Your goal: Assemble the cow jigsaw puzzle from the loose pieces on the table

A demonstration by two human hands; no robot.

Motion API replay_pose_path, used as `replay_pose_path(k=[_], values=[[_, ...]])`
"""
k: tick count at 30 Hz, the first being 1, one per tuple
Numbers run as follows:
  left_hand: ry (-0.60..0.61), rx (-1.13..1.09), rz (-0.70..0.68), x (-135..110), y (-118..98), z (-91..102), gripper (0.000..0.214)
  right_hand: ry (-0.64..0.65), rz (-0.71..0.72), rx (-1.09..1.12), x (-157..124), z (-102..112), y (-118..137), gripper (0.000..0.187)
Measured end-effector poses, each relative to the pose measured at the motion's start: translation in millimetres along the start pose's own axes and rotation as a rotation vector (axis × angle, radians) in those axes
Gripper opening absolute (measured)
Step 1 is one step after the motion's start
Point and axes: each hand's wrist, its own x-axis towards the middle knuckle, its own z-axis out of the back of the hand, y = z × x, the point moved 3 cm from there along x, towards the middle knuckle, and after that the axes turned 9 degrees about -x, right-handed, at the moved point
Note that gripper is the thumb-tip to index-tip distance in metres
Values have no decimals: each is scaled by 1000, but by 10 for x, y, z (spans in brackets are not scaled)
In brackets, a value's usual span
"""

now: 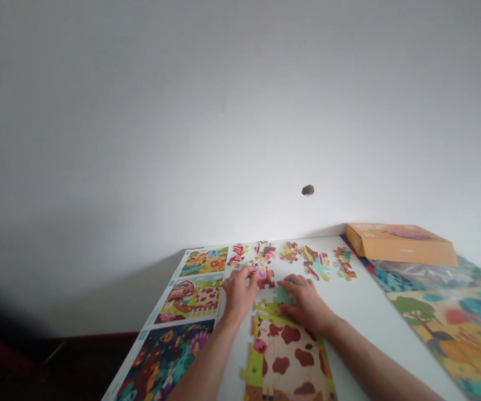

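On a white table [361, 312] lies a partly joined jigsaw [286, 356] showing a cow with brown patches on green. My left hand [239, 291] pinches a red puzzle piece [266, 277] just above the jigsaw's top edge. My right hand [305, 302] lies flat, fingers spread, pressing on the jigsaw's upper part, where a pale teal piece [282, 293] sits. Several loose coloured pieces [299, 256] are scattered along the far edge of the table, beyond both hands.
A sheet of picture cards [190, 312] lies along the table's left edge. An orange box [399, 243] stands at the back right, with a large colourful picture board [453, 317] under and before it. A white wall rises behind the table.
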Motion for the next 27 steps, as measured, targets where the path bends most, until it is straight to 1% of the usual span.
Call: replay_pose_path(k=[4,7,14,22,27], values=[[-5,-44,-45,3,2,-3,16,-17,23,37,7,-27,11,58],[-6,-52,-57,6,6,-1,16,-32,35,41,2,-36,25,56],[1,-43,-41,-3,-27,2,15,-28,42,13,-8,-13,42,55],[26,-57,-19,-3,-11,-14,16,-21,42,6,-6,0,47,56],[39,-55,-18,-7,-65,8,15,-20,37,11,-17,26,68,53]])
